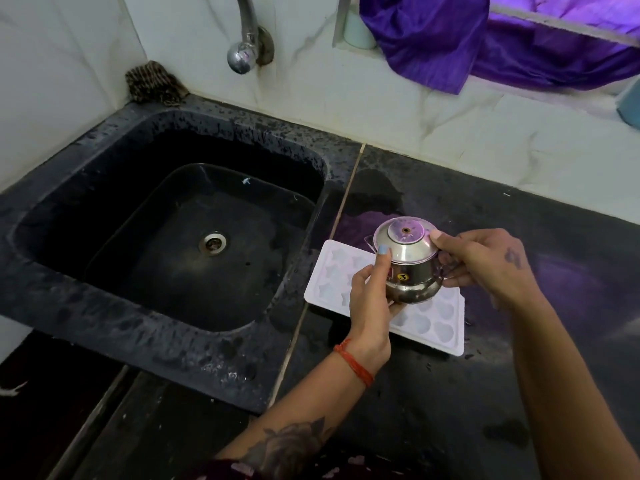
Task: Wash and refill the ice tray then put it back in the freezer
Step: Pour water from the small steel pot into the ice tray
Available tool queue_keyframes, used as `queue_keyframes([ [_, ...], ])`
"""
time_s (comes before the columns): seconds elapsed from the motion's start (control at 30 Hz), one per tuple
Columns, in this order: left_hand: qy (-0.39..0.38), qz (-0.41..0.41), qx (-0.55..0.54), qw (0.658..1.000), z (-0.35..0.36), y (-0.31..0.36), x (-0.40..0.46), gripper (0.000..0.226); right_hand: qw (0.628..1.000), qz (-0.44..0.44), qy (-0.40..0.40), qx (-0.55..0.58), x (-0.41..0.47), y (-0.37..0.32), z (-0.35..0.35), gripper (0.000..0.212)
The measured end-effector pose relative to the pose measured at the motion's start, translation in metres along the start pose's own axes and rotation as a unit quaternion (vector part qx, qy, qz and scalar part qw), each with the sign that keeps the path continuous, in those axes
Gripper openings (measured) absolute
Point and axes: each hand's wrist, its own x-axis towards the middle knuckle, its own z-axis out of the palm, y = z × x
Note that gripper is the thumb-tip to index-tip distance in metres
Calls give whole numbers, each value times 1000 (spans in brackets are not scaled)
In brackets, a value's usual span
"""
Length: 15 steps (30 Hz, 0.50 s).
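The white ice tray [429, 320] lies flat on the dark wet surface [519, 393], just right of the black sink [104, 271], its near-left corner overhanging the sink's rim. Its moulds appear to be star and shell shapes; whether they hold water cannot be told.

Both hands hold a small lidded steel pot [410, 268] directly above the tray. The left hand [369, 299] wraps the pot's belly from the left, one fingertip reaching up onto the lid [405, 242]. The right hand [485, 263] holds the right side, thumb tip pressed on the lid's edge, the remaining fingers curled at what looks to be a handle (largely hidden by the pot's body).

Judgement: the step in hand is refilling. The spout lip at the upper left points toward the tray's far cells. To do it well, the lid should be pinned or removed first, the pot tilted slowly, and the stream walked from cell to cell, stopping short of the brim so the tray carries level to the freezer. The overhanging corner is a tipping hazard; seating the tray fully on the surface is advisable.

Markings: a round yellow sticker on the pot reads "3"; a red label beside it is unreadable. No brand is legible. The tap [242, 46] is not running.
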Motion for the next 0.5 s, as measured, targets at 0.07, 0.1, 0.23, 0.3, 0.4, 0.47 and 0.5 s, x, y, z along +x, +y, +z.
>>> queue_keyframes([
  [0.07,3,6,-9,1000,1,1,0,45,1000,-9,-7,-17,4,-2,1,40],
  [0.1,-1,11,-14,1000,1,2,1,37,1000,-11,-10,-24,6,-3,1,40],
  [0.23,-11,23,-14,1000,0,3,3,29,999,-23,-11,-46,9,-8,3,37],
  [0.3,-9,19,-16,1000,-1,4,6,30,998,-31,-6,-63,9,-11,4,38],
  [0.4,-1,12,-23,1000,-3,5,9,35,995,-46,1,-92,10,-16,6,39],
  [0.47,3,6,-29,1000,-4,7,10,44,993,-52,3,-106,10,-18,7,39],
  [0.5,3,2,-32,999,-5,8,10,48,992,-55,3,-114,10,-18,8,38],
])
